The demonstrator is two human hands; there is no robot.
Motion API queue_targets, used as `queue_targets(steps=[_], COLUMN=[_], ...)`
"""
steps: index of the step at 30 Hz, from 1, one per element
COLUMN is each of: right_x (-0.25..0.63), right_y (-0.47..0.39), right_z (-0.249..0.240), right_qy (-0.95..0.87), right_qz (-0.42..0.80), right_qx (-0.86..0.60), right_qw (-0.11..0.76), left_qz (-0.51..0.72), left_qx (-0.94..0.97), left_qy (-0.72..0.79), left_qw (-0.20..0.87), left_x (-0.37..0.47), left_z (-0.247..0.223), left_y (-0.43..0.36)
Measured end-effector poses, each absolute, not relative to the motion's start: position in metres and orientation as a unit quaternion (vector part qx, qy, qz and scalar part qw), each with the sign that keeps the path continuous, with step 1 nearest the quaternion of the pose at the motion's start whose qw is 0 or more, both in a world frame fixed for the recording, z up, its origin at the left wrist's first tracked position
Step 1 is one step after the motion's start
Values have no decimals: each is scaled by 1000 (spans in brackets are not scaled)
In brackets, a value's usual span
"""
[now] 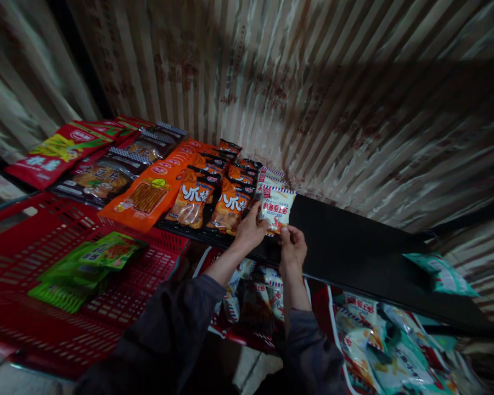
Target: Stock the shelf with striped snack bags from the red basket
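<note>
A small white snack bag [277, 207] with red lettering and a striped top edge stands on the black shelf [337, 230]. My left hand [250, 227] grips its left lower side, fingers partly hidden by the bag. At its lower right corner, my right hand [293, 246] pinches the edge between thumb and fingers. Similar white bags [270, 176] show just behind it. Immediately to the left are two orange-and-black snack bags [192, 198], with more of the same kind in rows behind.
Farther left lie a large orange bag [156, 184], dark brown bags [102, 178] and red bags [66, 151]. A teal bag [440, 272] rests at the shelf's right end. Below stand a red basket [16, 263] with green packets [93, 258] and baskets of white and teal bags [403, 356].
</note>
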State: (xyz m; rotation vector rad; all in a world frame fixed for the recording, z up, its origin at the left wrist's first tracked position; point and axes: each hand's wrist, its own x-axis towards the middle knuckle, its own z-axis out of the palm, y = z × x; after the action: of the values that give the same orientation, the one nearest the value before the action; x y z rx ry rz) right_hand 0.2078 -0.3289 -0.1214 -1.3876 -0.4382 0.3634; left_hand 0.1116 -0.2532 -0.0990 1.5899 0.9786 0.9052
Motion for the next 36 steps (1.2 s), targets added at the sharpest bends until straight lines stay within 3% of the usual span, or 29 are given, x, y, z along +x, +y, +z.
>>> queue_targets(steps=[9,25,36], right_x=[215,202,202], right_y=[-318,-321,-322], right_z=[-134,-119,-121], right_qy=[-282,-340,-350], right_qz=[91,33,16], right_qx=[-723,-816,-833], right_qw=[624,467,429], left_qz=[348,321,320], left_qx=[702,758,761], left_qy=[392,395,398], left_qw=[482,408,401], left_x=[102,106,107], left_z=[-82,-94,-97], left_y=[-257,-257,-261])
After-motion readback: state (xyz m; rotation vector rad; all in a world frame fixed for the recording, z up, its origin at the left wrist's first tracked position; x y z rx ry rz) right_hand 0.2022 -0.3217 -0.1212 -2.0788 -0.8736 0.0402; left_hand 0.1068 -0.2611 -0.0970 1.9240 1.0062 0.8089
